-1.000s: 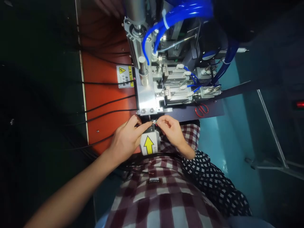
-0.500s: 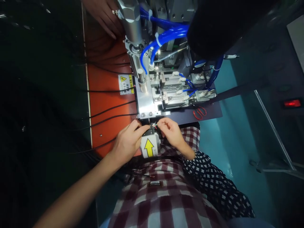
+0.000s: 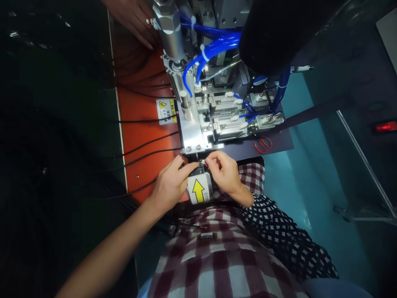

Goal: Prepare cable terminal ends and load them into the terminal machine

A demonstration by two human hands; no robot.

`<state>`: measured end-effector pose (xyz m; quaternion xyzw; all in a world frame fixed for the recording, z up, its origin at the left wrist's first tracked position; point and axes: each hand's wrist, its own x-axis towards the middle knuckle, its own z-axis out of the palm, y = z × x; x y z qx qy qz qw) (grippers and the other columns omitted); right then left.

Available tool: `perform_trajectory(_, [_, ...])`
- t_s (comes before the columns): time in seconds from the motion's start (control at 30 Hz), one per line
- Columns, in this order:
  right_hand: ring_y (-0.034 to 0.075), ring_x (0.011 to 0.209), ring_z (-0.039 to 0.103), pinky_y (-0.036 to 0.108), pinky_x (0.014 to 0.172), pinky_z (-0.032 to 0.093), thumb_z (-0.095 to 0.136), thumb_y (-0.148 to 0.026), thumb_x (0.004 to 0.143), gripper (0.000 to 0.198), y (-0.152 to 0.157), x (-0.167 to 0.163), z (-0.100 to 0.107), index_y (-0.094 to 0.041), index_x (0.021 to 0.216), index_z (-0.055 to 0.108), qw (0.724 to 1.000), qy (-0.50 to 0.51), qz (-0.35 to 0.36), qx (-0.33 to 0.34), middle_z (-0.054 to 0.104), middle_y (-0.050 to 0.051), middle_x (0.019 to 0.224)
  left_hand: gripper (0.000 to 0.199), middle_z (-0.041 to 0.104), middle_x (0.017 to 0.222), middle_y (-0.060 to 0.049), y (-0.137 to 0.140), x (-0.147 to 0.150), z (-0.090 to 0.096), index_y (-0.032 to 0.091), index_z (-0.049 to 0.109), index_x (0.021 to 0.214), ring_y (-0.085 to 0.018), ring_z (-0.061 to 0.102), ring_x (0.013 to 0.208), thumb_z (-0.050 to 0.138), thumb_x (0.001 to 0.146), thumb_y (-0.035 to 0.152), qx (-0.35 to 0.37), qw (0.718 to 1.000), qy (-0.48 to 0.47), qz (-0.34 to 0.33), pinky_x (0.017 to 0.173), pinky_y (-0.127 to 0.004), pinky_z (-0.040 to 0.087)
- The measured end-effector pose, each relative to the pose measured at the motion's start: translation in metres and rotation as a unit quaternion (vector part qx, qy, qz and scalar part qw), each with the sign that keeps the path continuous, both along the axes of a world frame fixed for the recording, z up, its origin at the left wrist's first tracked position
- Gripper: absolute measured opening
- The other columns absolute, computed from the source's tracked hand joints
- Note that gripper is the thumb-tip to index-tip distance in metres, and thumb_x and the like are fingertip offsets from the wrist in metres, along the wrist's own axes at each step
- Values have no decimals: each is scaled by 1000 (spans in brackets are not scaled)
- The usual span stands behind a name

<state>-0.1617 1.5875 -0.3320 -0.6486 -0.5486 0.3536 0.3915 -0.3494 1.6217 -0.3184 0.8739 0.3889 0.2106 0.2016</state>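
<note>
My left hand [image 3: 170, 180] is closed, its thumb and forefinger pinched at the front edge of the metal machine [image 3: 190, 134]. A black cable [image 3: 132, 193] runs across the orange surface to this hand, and its end seems to be held there, though the fingers hide most of it. Facing it, my right hand [image 3: 225, 174] pinches thin wires [image 3: 204, 162], with a bit of red and white showing between the fingertips. Both hands meet above a small black fixture, just beyond a white plate with a yellow arrow [image 3: 198, 190].
Several black cables [image 3: 149, 155] cross the orange tabletop [image 3: 136, 145] into the machine. A warning label [image 3: 166, 111] is on its left side. Blue air tubes [image 3: 221, 43] arch above. Red-handled scissors [image 3: 263, 145] lie at right. Another person's hand [image 3: 136, 20] rests at the far left.
My right fingertips have shifted slightly along the wires, and less of the wire ends shows. The whole view has moved a little; my left hand keeps its pinch.
</note>
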Motion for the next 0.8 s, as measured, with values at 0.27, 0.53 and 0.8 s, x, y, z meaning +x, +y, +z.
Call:
perform_trajectory(0.27, [8,45,36,22,42,29,63,-37,80,22,6,9,-16,-16,74,59,943,275,-31,-186,46,-6,54,29,59,93,-8,0,0,1,16,70,108,-18,61,82,47,91,11,12,1000,0,-2,68,-27,51])
perform_trajectory(0.53, [11,53,47,23,49,37,67,-39,82,22,-16,-5,-4,-17,78,66,969,208,-43,-126,56,-2,61,28,59,93,-9,0,1,3,14,71,108,-18,61,80,47,92,13,-9,1000,2,1,68,-28,52])
perform_trajectory(0.8, [14,60,52,27,61,40,58,-28,88,15,-9,2,12,-21,79,67,996,-85,-13,4,60,0,66,28,58,93,-7,0,0,2,20,69,109,-17,60,81,46,93,16,-3,1000,14,1,67,-27,51])
